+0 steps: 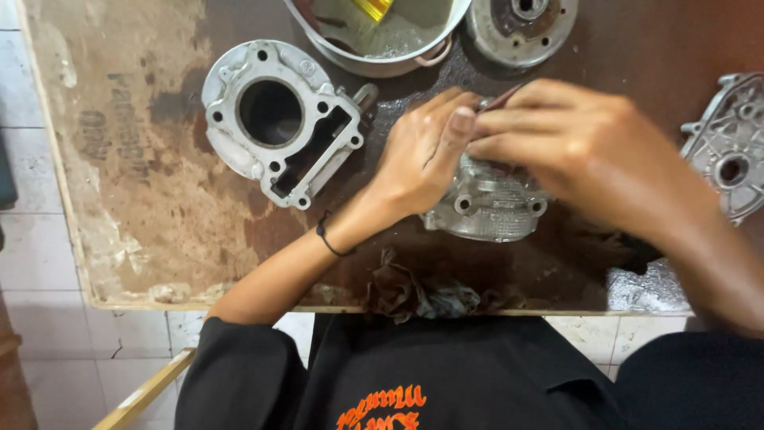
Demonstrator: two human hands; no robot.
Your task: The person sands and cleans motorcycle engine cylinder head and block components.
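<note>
A grey cast metal engine part (487, 205) with bolt holes lies on the stained wooden board (151, 191) in front of me. My left hand (422, 151) rests on its left side, fingers curled over its top. My right hand (573, 143) hovers over the part and pinches a thin dark reddish tool (503, 98) between its fingertips. Both hands meet above the part and hide its upper half.
A silver engine cylinder block (278, 119) lies to the left. A metal bowl (382, 40) with liquid and a yellow brush stands at the back, a round rotor (521, 28) beside it. Another cast cover (728, 143) lies at right. A dirty rag (414, 291) sits at the near edge.
</note>
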